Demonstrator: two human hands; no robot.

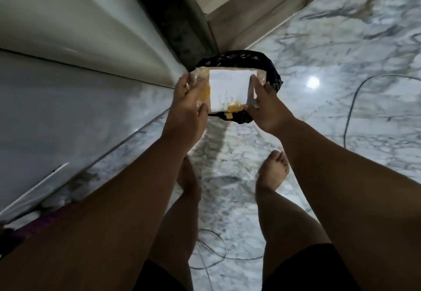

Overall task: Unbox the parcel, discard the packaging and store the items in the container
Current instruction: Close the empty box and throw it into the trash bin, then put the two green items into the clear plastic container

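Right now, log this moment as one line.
left hand: holds packaging | right hand: holds packaging | packaging: above black-lined bin | stage: discarding

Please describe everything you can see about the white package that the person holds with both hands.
The package is flat and roughly rectangular, with a plain white face turned toward the camera. Clear, shiny plastic wrap shows along its left and right edges, and pieces of yellow-brown tape stick to its left side and lower edge. It is held nearly level in the air, directly above a bin lined with a black bag. The left hand grips its left edge and the right hand its right edge. Nothing else touches it.
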